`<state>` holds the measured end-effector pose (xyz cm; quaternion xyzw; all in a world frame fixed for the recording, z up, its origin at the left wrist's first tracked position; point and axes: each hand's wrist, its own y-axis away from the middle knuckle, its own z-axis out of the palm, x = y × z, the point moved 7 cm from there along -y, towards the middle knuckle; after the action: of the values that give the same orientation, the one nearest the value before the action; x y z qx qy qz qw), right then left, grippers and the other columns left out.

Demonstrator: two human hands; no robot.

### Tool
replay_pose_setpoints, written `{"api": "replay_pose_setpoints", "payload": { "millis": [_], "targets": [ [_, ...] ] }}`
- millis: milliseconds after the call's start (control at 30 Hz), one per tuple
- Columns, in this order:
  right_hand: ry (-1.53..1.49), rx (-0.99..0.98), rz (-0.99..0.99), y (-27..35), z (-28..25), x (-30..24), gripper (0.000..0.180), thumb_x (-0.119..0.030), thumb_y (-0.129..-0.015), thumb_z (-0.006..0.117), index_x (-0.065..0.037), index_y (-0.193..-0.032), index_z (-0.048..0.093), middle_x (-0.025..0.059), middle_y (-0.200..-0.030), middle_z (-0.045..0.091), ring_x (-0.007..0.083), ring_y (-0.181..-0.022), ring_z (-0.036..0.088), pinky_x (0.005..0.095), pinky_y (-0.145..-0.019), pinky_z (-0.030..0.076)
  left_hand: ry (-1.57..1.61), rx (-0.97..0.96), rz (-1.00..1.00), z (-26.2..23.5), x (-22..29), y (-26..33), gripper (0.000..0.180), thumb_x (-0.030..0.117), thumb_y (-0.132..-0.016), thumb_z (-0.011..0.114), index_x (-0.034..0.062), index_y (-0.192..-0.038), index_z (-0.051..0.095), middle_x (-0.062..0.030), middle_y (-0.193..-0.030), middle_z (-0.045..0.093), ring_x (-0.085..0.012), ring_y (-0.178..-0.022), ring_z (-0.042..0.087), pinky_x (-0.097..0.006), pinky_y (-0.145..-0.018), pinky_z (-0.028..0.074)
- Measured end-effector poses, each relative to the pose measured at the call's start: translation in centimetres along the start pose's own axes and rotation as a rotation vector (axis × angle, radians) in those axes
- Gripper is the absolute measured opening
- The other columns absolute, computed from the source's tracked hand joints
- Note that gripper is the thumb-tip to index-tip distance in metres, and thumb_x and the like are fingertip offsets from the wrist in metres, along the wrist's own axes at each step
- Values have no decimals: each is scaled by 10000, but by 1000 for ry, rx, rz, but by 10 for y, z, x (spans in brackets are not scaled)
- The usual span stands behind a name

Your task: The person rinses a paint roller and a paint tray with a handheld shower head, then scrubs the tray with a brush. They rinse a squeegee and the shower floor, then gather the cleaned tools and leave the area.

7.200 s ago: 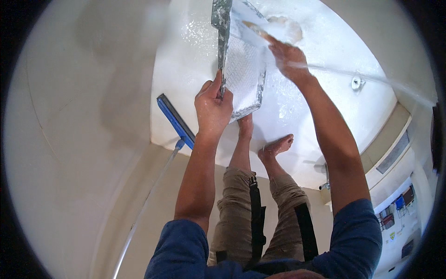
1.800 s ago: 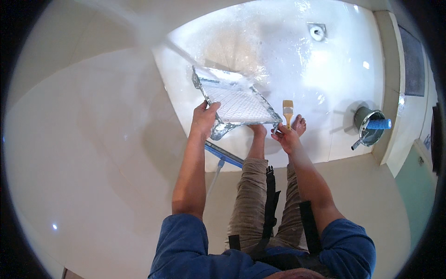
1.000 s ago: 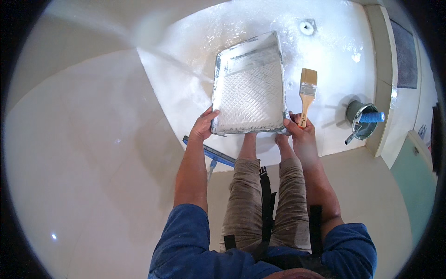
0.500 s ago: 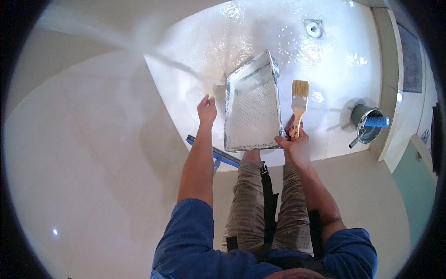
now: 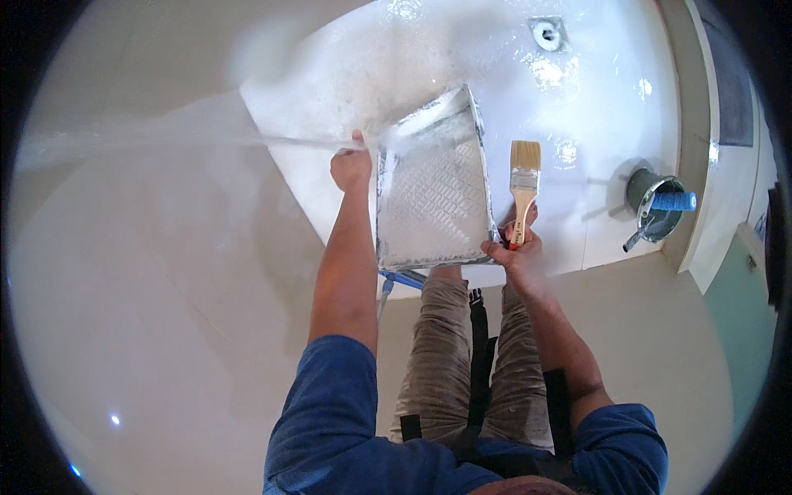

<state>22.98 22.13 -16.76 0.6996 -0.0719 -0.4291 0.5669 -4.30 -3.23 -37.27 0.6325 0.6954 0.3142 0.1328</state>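
Observation:
My right hand (image 5: 520,252) grips the near right corner of a white, paint-stained paint tray (image 5: 433,198) with its thumb over the rim. The same hand holds a flat paintbrush (image 5: 524,194), wooden handle towards me and pale bristles pointing away. To the left of the tray, my left hand (image 5: 351,167) is closed with one digit raised beside a pale stream of water (image 5: 206,140). What it holds, if anything, is hidden. The stream reaches in from the left and meets the tray's far left part, above the ridged ramp.
A dark bucket (image 5: 639,191) on the right holds a blue paint roller (image 5: 675,201). Beyond the tray, the wet white floor (image 5: 495,58) has a round drain (image 5: 547,35). A blue-headed tool (image 5: 404,279) lies partly under the tray. A low ledge (image 5: 697,132) borders the right side.
My left hand has moved away from me and slightly left. The stream now comes in lower and nearly level. The tray and brush have shifted slightly left.

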Motion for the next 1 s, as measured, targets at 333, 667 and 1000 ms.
{"api": "replay_pose_setpoints", "payload": {
  "millis": [333,667,1000],
  "targets": [
    [176,163,-170,31,11,-45,355,-20,-759,769,-84,-785,420,-9,-772,529,62,-673,470,241,-591,437,140,-621,-288,112,-93,93,999,743,-862,402,-106,-1389,387,-342,-1418,384,-406,-1369,350,-398,-1135,276],
    [1127,174,-554,73,-80,-74,260,-124,-689,739,-58,-877,572,174,-1005,669,313,-795,635,418,-701,512,1041,-1072,-524,226,117,234,930,700,-850,535,108,-1500,231,-164,-1422,407,-301,-1263,433,-475,-990,396],
    [1099,327,-174,194,-120,-158,236,-127,-693,731,-69,-868,582,162,-808,619,336,-825,612,460,-733,486,880,-1204,-346,67,203,264,945,670,-858,552,59,-1496,215,-183,-1295,503,-276,-1090,540,-413,-844,509]
  ]
}}
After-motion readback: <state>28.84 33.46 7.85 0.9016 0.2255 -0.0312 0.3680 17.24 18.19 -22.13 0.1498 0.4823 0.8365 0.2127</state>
